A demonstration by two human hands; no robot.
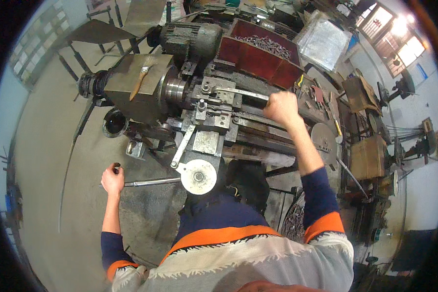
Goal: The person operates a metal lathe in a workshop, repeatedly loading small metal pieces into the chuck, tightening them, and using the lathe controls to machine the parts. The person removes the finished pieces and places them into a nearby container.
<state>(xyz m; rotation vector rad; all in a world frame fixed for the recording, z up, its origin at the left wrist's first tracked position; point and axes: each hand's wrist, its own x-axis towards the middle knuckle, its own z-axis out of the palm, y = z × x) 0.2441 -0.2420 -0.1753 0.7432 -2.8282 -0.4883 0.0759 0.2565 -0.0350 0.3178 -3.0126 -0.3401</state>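
A lathe-like machine stands before me, its bright round chuck (pixel 176 90) next to a tool slide (pixel 211 117). My right hand (pixel 281 107) is closed round the far end of a long steel lever (pixel 246 92), which runs left to a bolt on the slide. Low on the left, my left hand (pixel 113 181) is wrapped round the end of a metal bar handle (pixel 151 182). That bar joins a pale round disc (pixel 198 176), linked by a flat arm (pixel 184 146) to the slide. Something small and dark shows at my left thumb; its kind is unclear.
Behind the slide sits a red bin (pixel 258 61) holding many small metal parts. A brush (pixel 140 82) lies on the headstock (pixel 131 80), beside a motor (pixel 190 41). Hand tools (pixel 321 95) lie on the right side. A dark cup (pixel 115 121) hangs below the headstock.
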